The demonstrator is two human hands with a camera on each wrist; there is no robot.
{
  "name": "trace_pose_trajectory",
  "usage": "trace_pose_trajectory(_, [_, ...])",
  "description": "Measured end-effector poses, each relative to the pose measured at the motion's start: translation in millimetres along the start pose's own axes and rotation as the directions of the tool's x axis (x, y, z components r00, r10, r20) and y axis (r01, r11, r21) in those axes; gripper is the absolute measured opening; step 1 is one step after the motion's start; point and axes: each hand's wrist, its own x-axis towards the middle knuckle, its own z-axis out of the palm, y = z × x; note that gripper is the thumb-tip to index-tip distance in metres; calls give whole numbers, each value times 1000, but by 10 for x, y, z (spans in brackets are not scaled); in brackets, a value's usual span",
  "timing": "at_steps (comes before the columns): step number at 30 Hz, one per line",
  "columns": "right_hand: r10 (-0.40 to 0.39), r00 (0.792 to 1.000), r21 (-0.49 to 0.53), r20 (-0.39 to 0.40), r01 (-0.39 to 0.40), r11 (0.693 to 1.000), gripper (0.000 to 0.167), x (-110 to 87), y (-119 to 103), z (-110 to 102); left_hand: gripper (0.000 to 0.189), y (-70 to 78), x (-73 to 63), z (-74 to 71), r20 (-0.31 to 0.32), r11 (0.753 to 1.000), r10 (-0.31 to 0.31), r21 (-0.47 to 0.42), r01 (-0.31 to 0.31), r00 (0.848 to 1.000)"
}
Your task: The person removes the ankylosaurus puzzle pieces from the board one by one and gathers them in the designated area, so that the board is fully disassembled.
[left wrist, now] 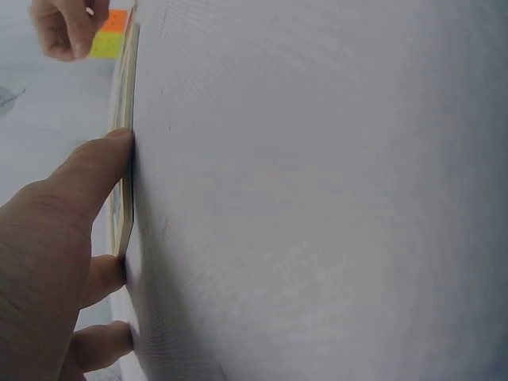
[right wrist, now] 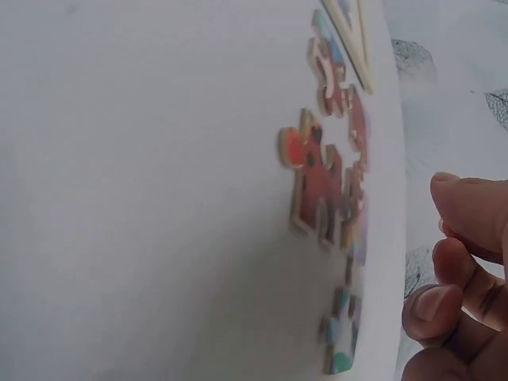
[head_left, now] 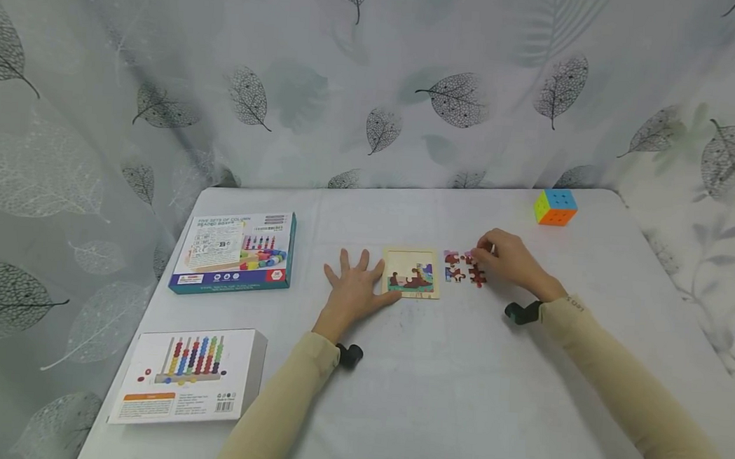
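2 boxes lie left of the puzzle frame, loose pieces right, a cube behind-right

One puzzle frame, four-plus loose pieces between two hands
I'm remotely counting two boxes leftward, one cube past both hands.

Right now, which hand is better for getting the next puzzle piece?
Probably the right hand: its fingertips are close by the loose pieces. The left hand is on the other side of the frame, its thumb touching the edge, so it seems better placed for steadying.
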Motion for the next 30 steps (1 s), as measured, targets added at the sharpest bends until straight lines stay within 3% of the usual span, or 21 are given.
trace_pose_trajectory(9, [-72,996,26,49,71,997,23,70,-262,105,83,2,0,-6,7,1000,1,5,-1,1000])
trace_pose_trajectory(16, [-208,969,-28,130,213,977,31,124,-520,293,83,-2,6,-11,14,1000,-4,7,4,1000])
trace_pose_trajectory(22, [-219,956,-72,196,237,969,46,117,-685,369,83,-14,19,4,15,1000,1,4,-1,1000])
trace_pose_trajectory(30, [-218,951,-109,218,245,963,44,139,-721,427,83,-14,10,-4,9,1000,5,-1,-5,1000])
